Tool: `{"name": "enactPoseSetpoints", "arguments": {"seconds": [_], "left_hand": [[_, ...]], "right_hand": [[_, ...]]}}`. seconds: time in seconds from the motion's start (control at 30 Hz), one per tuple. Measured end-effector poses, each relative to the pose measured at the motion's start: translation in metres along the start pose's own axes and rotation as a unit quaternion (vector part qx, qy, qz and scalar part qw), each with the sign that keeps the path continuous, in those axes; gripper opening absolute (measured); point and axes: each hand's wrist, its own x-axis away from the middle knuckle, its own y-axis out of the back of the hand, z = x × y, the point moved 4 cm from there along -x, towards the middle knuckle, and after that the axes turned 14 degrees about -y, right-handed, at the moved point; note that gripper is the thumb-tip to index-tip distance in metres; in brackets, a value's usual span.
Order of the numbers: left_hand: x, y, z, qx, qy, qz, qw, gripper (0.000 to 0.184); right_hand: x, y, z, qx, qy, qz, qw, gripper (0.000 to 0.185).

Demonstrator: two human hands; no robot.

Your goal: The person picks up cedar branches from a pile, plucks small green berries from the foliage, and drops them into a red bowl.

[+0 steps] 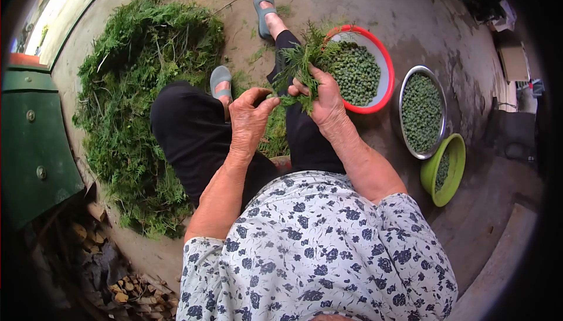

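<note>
My right hand (319, 93) is closed around a leafy evergreen sprig (305, 60), whose flat green fronds spread above and below the fingers. To its left, my left hand (252, 113) pinches a small green cone (269, 96) between thumb and fingertips, a short way from the fronds. Just beyond my right hand stands a red-rimmed white basin (384, 57) with many round green cones (355, 75) in it. Part of the basin's left rim is hidden behind the sprig.
A large heap of cut evergreen branches (146, 98) lies on the concrete floor at left. On the right stand a metal bowl (443, 92) of green cones and a tilted lime-green bowl (457, 171) holding some more. Chopped firewood (126, 289) lies lower left, below a green panel (38, 145).
</note>
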Motion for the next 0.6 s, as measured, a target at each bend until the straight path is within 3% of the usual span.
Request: {"name": "enactPoseSetpoints", "arguments": {"seconds": [0.03, 0.07, 0.1, 0.13, 0.2, 0.53, 0.6], "left_hand": [[0.003, -0.003, 0.008, 0.192, 0.093, -0.033, 0.977, 0.016], [0.006, -0.008, 0.016, 0.375, 0.181, -0.063, 0.907, 0.016], [0.009, -0.009, 0.022, 0.457, 0.266, -0.083, 0.845, 0.018], [0.007, -0.009, 0.022, 0.458, 0.264, -0.084, 0.845, 0.018], [0.002, -0.007, 0.017, 0.564, 0.252, -0.106, 0.779, 0.018], [0.005, -0.008, 0.027, 0.515, 0.294, -0.117, 0.797, 0.011], [0.003, -0.005, 0.027, 0.526, 0.294, -0.127, 0.788, 0.011]], "right_hand": [[0.001, -0.002, 0.003, -0.046, -0.034, 0.091, 0.994, 0.016], [0.003, -0.006, 0.004, -0.091, -0.068, 0.181, 0.977, 0.020], [0.014, -0.015, 0.007, -0.142, -0.087, 0.183, 0.969, 0.027], [0.014, -0.011, 0.008, -0.140, -0.086, 0.184, 0.969, 0.027], [0.014, -0.002, 0.011, -0.107, -0.063, 0.255, 0.959, 0.026], [0.019, 0.008, 0.000, -0.093, -0.101, 0.353, 0.925, 0.034], [0.022, 0.005, -0.001, -0.030, -0.087, 0.340, 0.936, 0.036]]}}
